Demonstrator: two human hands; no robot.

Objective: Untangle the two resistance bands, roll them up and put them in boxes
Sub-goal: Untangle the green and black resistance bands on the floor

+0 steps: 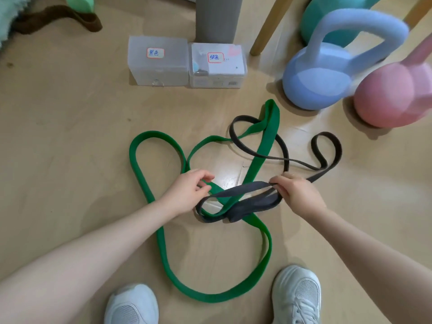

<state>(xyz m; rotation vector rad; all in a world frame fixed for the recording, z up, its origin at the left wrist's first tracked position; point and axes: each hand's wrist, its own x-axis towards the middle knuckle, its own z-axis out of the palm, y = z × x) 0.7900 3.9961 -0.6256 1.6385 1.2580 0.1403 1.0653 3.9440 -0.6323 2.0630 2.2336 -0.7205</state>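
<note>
A wide green resistance band sprawls in big loops over the wooden floor. A narrower black band crosses over and under it in the middle and loops off to the right. My right hand pinches a fold of the black band, lifted slightly off the floor. My left hand hovers over the green band where the two cross, its fingers curled and touching the green strip. Two clear plastic boxes stand at the back: the left box and the right box, each with a red-edged label.
A blue kettlebell and a pink kettlebell stand at the right, a teal one behind them. A grey post and a wooden leg rise behind the boxes. A brown band lies far left. My white shoes are below.
</note>
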